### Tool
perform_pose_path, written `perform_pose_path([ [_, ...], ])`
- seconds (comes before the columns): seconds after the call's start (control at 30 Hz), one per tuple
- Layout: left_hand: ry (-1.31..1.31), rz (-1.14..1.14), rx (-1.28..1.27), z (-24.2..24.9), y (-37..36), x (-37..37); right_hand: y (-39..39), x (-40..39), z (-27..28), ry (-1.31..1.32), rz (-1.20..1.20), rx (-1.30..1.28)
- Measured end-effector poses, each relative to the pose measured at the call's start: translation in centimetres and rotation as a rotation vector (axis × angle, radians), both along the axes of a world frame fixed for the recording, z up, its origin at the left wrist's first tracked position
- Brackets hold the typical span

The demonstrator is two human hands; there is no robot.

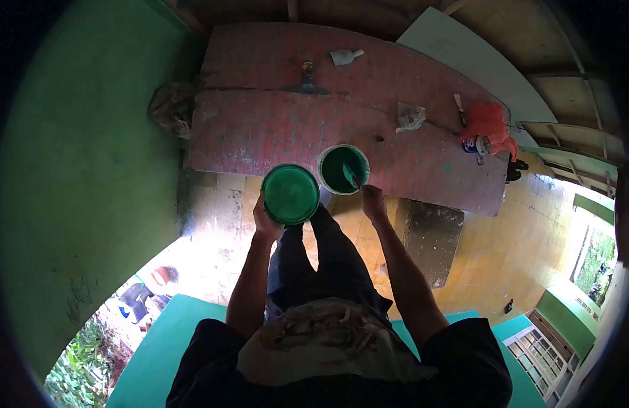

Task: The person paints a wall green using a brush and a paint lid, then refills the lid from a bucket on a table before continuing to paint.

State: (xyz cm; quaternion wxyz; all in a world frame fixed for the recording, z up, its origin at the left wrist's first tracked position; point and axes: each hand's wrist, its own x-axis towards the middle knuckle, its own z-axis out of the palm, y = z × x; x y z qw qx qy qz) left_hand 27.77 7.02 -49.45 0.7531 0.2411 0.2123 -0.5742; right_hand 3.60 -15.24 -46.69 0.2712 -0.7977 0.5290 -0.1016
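Observation:
My left hand grips the side of a round lid with green paint over its inner face, tilted up toward me. My right hand is closed on a putty knife, its flat blade green and reaching into a white-rimmed paint bucket. Dark green paint shows inside the bucket. The bucket stands at the near edge of the reddish, brick-patterned board, just right of the lid. The knife's handle is mostly hidden by my fingers.
On the board lie a blue-based tool, plastic bags, a pale-bladed scraper, a labelled can and a red bag. A green wall rises at left. A dark, speckled sheet lies on the tiled floor.

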Motion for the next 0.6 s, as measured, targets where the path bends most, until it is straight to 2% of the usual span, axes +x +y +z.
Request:
perform_pose_path([
  [0.03, -0.016, -0.014, 0.005, -0.1, -0.4, 0.0, 0.1, -0.3, 0.7, -0.002, 0.001, -0.014],
  [0.1, -0.023, -0.017, -0.029, -0.4, -1.3, 0.0, 0.3, -0.4, 2.3, -0.032, -0.109, 0.222],
  [0.13, -0.028, -0.02, -0.046, -0.5, -1.7, -0.1, 0.4, -0.4, 3.5, -0.036, -0.11, 0.207],
  [0.23, -0.082, -0.032, -0.093, -0.5, -3.2, -0.4, 1.1, 0.1, 7.7, -0.2, -0.193, 0.343],
  [0.3, -0.105, -0.057, -0.113, 0.2, -4.2, -0.3, 2.1, 0.6, 11.0, -0.349, -0.356, 0.504],
  [0.47, -0.103, -0.149, -0.134, 2.6, -6.9, -0.4, 4.0, 2.3, 18.7, -0.375, -0.405, 0.501],
  [0.57, -0.05, -0.206, -0.245, 4.0, -8.4, -0.4, 4.9, 2.9, 20.6, -0.342, -0.367, 0.448],
  [0.6, -0.039, -0.234, -0.27, 5.8, -8.5, -0.2, 5.3, 3.2, 21.0, -0.32, -0.354, 0.422],
])
